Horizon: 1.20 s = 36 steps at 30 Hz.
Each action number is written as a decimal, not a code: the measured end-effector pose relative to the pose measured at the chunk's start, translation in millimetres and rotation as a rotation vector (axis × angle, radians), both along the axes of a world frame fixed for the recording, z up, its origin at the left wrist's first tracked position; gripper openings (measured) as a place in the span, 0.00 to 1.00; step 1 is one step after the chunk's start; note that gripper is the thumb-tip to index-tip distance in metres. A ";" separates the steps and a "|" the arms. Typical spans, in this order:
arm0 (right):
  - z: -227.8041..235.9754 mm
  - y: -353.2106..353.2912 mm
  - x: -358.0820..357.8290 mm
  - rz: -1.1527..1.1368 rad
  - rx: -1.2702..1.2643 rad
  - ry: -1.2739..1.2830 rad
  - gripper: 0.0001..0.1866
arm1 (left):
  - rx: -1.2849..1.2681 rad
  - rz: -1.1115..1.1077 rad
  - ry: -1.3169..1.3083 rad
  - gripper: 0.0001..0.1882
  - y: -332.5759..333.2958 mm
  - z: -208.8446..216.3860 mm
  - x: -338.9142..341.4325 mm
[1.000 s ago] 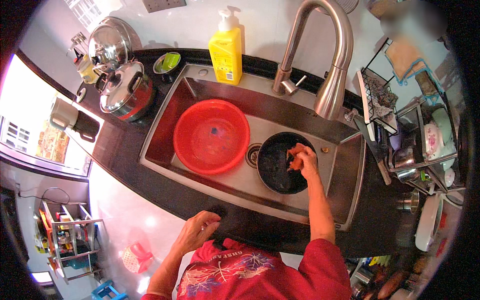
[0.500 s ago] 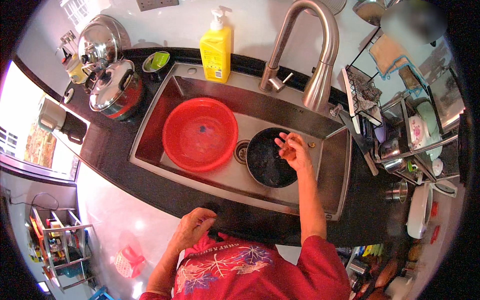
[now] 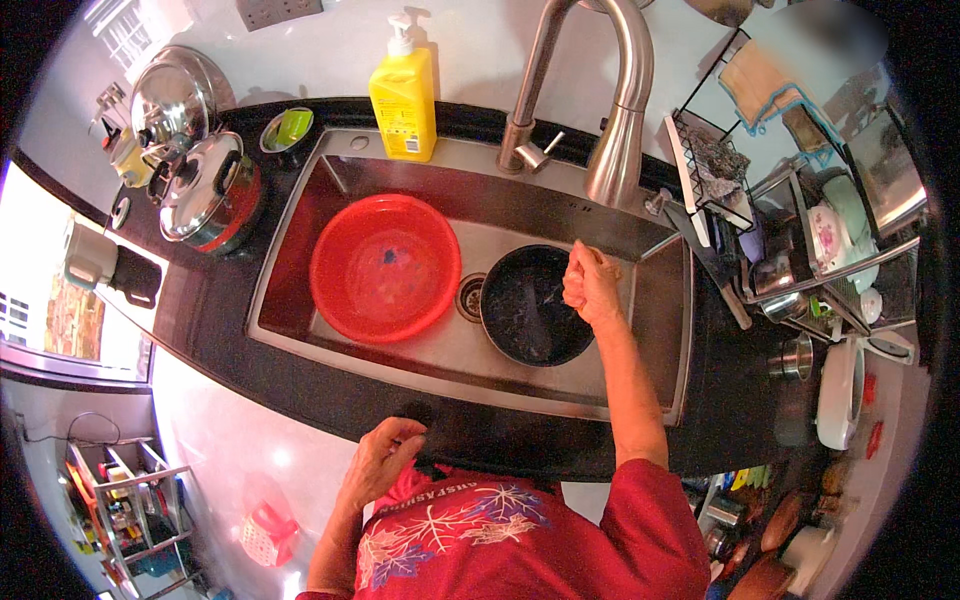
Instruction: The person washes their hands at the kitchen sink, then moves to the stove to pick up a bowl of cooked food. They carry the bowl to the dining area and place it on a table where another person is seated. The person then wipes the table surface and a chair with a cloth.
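Observation:
My right hand [image 3: 592, 285] is closed over the right side of a round black pan [image 3: 535, 320] in the steel sink. Its fingers are curled in; whatever they may hold is hidden. Wet-looking streaks show on the pan's dark inside. To the pan's left, a red plastic basin [image 3: 350, 270] stands in the sink, with a small dark blue spot seen in its middle. My left hand [image 3: 385, 460] hangs by the counter's front edge, close to my body, its fingers loosely bent and apart, with nothing seen in it.
A tall steel faucet [image 3: 630, 110] arches behind the sink [image 3: 470, 385], beside a yellow pump bottle [image 3: 404, 105]. Lidded pots [image 3: 210, 190] stand at the left. A knife [image 3: 715, 270] lies by the sink's right edge, next to a dish rack [image 3: 840, 275].
My right hand has turned and its fingers have curled in from a looser, more open pose above the pan. The whole view has shifted slightly. The left hand keeps its place.

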State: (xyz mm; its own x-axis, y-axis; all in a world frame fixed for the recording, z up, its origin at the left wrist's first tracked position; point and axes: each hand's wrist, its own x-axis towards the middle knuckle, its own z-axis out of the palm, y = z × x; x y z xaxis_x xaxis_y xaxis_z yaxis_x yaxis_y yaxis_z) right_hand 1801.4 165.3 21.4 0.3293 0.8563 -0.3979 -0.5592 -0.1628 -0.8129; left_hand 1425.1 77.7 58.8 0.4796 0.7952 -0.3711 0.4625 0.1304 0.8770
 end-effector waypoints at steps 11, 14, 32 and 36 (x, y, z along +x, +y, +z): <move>-46.9 -28.3 -7.7 0.123 -0.302 -0.124 0.16 | -0.021 0.046 -0.020 0.10 -3.6 4.0 7.8; -65.6 -54.8 18.7 0.071 -0.310 -0.179 0.12 | 0.106 0.006 0.023 0.11 -2.6 5.8 7.4; 57.7 -72.5 9.5 0.395 0.269 -0.708 0.13 | 0.126 -0.043 0.078 0.10 -11.1 -1.9 12.0; -13.6 -28.6 -12.2 0.539 0.062 -1.147 0.12 | 0.118 -0.033 0.024 0.10 -9.9 1.6 18.6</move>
